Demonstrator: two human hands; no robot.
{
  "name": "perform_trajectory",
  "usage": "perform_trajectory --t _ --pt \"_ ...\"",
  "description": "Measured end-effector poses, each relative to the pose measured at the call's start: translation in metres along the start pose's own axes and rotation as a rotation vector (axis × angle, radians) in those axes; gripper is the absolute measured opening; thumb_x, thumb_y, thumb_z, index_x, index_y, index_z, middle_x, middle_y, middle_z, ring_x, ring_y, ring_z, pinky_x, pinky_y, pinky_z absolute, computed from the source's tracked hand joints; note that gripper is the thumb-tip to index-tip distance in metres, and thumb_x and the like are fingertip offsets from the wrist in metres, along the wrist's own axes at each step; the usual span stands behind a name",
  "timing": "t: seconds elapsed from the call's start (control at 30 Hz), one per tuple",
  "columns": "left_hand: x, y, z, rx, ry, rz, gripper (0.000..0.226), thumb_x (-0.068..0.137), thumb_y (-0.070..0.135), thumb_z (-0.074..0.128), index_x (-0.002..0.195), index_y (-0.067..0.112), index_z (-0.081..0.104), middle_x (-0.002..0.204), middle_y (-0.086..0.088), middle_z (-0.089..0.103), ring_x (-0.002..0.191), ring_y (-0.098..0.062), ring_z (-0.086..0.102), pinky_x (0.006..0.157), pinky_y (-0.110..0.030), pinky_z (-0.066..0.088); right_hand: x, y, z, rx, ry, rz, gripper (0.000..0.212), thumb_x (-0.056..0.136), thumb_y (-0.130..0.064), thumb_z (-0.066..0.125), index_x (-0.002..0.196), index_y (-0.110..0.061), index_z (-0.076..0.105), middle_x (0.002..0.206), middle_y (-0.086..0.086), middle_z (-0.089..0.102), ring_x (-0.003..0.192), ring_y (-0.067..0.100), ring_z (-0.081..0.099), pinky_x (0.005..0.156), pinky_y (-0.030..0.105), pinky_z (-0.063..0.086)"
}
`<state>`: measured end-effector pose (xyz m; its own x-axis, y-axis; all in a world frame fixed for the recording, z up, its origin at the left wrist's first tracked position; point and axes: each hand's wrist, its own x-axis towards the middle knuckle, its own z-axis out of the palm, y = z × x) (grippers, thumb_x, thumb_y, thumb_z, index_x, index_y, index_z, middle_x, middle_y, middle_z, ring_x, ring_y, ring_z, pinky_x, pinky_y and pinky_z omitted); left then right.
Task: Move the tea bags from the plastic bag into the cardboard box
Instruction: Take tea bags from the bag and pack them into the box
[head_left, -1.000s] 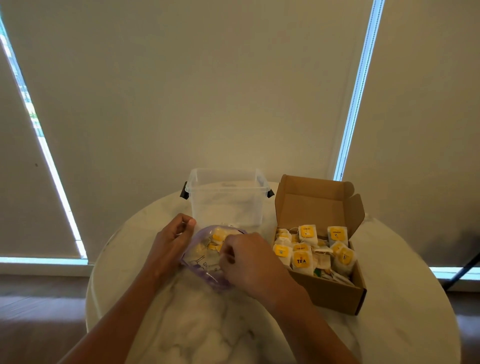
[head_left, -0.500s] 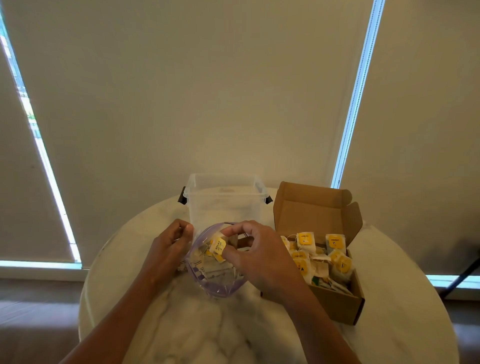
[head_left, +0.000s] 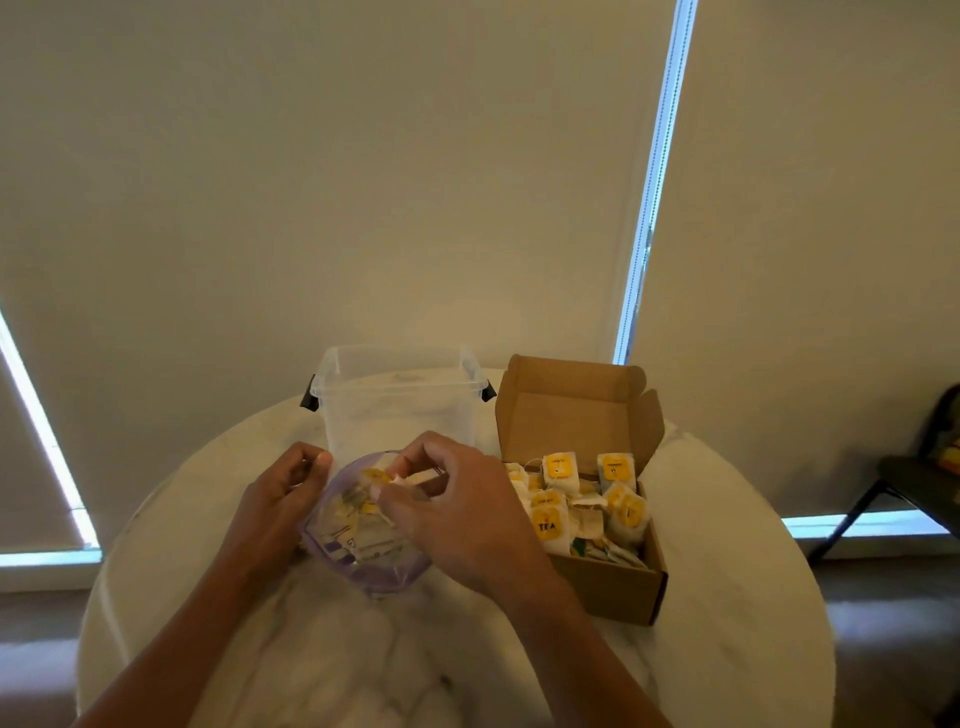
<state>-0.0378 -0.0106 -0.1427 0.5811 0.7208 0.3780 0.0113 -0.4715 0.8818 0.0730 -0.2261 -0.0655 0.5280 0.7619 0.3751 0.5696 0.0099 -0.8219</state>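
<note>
Marble-look table (head_left: 171, 525) carries everything, and left of its middle the left hand (head_left: 283, 499) has its fingers curled, pinching the left rim of the plastic bag (head_left: 358, 540) so the mouth stays open. At that mouth is a tea bag (head_left: 378, 476) with a yellow tag, pinched between the thumb and fingertips of the right hand (head_left: 462, 525). To do this well, I judge the left hand should pin the rim while the right lifts straight clear, so no string drags others out. It should then cross to the open cardboard box (head_left: 613, 590) just beside, toward the right edge, and drop it among the tea bags (head_left: 560, 470) there. A second ago the right fingers were down inside the bag; now they are up at its rim with one, and the left hold is unchanged.
</note>
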Motion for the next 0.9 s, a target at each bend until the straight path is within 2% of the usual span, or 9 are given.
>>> perform_trajectory --t 0.17,0.3,0.37,0.47,0.57,0.63,0.7,0.8,0.9 --pt "0.003 -0.004 -0.001 -0.014 -0.015 0.033 0.034 0.099 0.052 0.059 0.104 0.019 0.066 0.084 -0.011 0.07 0.077 -0.026 0.062 0.073 -0.04 0.051 -0.002 -0.001 -0.009 0.099 -0.01 0.021 0.017 0.091 -0.04 0.077 0.106 -0.032 0.08 0.095 -0.017 0.078 0.087 0.003 0.075 0.074 0.03 0.065" --pt "0.004 -0.008 -0.001 0.035 -0.02 0.046 0.022 0.11 0.038 0.061 0.102 0.018 0.064 0.083 -0.007 0.068 0.075 -0.019 0.058 0.071 -0.036 0.046 -0.003 0.002 -0.021 0.129 -0.011 0.002 0.019 0.089 -0.043 0.08 0.108 -0.041 0.082 0.101 -0.021 0.075 0.095 0.006 0.071 0.08 0.028 0.062" --pt "0.003 -0.007 -0.001 0.075 -0.014 0.046 0.019 0.113 0.031 0.059 0.1 0.017 0.064 0.083 -0.007 0.068 0.074 -0.018 0.058 0.069 -0.034 0.045 -0.003 0.002 -0.024 0.147 0.034 -0.018 0.02 0.088 -0.044 0.081 0.108 -0.044 0.081 0.102 -0.015 0.069 0.096 0.008 0.064 0.081 0.023 0.055" --pt "0.002 -0.006 -0.001 0.079 -0.011 0.048 0.019 0.113 0.031 0.059 0.1 0.018 0.065 0.085 -0.005 0.07 0.077 -0.019 0.059 0.071 -0.035 0.046 -0.006 -0.004 -0.022 0.322 0.055 0.001 0.019 0.09 -0.039 0.081 0.108 -0.035 0.083 0.106 -0.011 0.065 0.101 0.007 0.063 0.085 0.016 0.051" --pt "0.003 -0.007 -0.003 0.072 -0.009 0.051 0.023 0.105 0.042 0.063 0.103 0.019 0.066 0.086 -0.005 0.071 0.08 -0.031 0.063 0.074 -0.039 0.051 -0.01 -0.004 -0.021 0.288 0.077 0.018 0.016 0.093 -0.034 0.079 0.108 -0.028 0.083 0.104 -0.016 0.067 0.095 0.002 0.064 0.079 0.016 0.051" --pt "0.004 -0.007 -0.004 0.059 -0.014 0.059 0.031 0.098 0.048 0.06 0.105 0.019 0.067 0.087 -0.006 0.072 0.085 -0.039 0.066 0.077 -0.046 0.056 -0.014 -0.003 -0.036 0.283 0.158 0.01 0.014 0.094 -0.036 0.077 0.107 -0.033 0.083 0.105 -0.016 0.072 0.091 0.004 0.066 0.074 0.019 0.051" --pt "0.003 -0.007 -0.005 0.038 -0.012 0.056 0.033 0.095 0.05 0.06 0.105 0.019 0.067 0.086 -0.006 0.071 0.081 -0.033 0.064 0.076 -0.044 0.054 -0.021 0.0 -0.063 0.26 0.237 0.026 0.012 0.093 -0.04 0.077 0.104 -0.041 0.081 0.1 -0.019 0.076 0.085 0.002 0.066 0.069 0.017 0.05" --pt "0.005 -0.008 -0.004 0.011 -0.005 0.068 0.036 0.093 0.053 0.06 0.101 0.019 0.066 0.084 -0.005 0.068 0.079 -0.024 0.058 0.074 -0.038 0.046 -0.037 0.015 -0.107 0.063 0.288 0.029 0.015 0.092 -0.039 0.078 0.095 -0.054 0.076 0.092 -0.032 0.074 0.092 -0.004 0.066 0.069 0.009 0.05" --pt "0.006 -0.008 -0.004 0.033 -0.002 0.075 0.035 0.091 0.056 0.058 0.1 0.023 0.066 0.082 -0.001 0.068 0.079 -0.024 0.059 0.069 -0.035 0.046 -0.05 0.038 -0.139 -0.103 0.35 0.076 0.014 0.089 -0.039 0.081 0.094 -0.052 0.077 0.09 -0.031 0.073 0.094 -0.004 0.066 0.07 0.009 0.049"
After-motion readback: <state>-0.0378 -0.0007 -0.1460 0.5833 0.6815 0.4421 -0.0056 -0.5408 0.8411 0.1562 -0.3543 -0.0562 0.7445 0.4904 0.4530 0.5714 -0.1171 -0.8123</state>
